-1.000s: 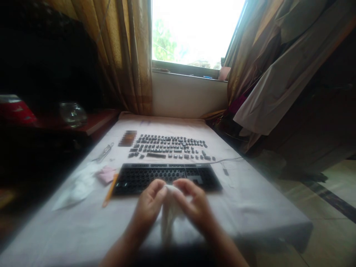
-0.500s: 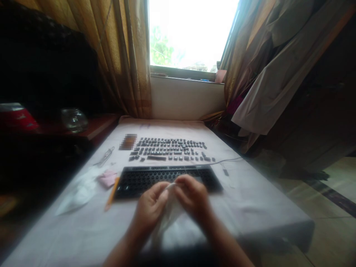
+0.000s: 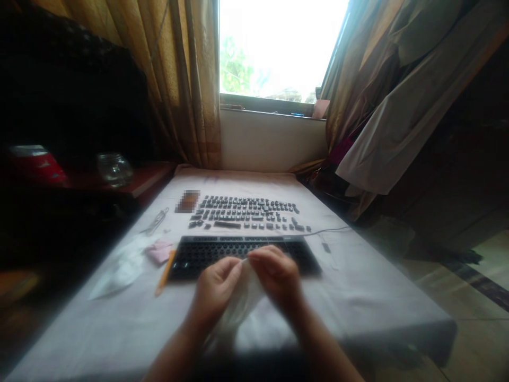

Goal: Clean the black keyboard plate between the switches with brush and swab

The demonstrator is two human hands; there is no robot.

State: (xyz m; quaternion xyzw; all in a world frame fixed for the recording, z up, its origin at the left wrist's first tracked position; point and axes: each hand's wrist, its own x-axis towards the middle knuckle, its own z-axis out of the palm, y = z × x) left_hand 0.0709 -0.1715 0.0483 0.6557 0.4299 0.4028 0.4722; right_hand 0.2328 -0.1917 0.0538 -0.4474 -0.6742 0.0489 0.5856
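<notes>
My left hand (image 3: 220,281) and my right hand (image 3: 276,270) meet above the near edge of a black keyboard (image 3: 226,248). Both are closed, pinching the top edge of a thin, pale, see-through sheet (image 3: 242,302) that hangs down between my wrists; blur hides whether it is plastic or cloth. The keyboard's keycaps are off, its bare key sockets showing. Beyond it, several loose black keycaps (image 3: 257,218) lie in rows on the table. A yellow-orange stick-like tool (image 3: 165,273) rests at the keyboard's left end, beside a folded pink cloth (image 3: 159,251).
A crumpled white sheet or bag (image 3: 121,265) lies on the pale tablecloth (image 3: 358,297) at left, with a metal tool (image 3: 157,220) beyond it. A cable (image 3: 328,230) runs off the right edge. A glass jar (image 3: 114,170) stands on a side surface at left.
The view has shifted slightly, moving the scene a little to the right. Both hands keep their pinch on the pale sheet; my right fingers have curled in closer at its edge.
</notes>
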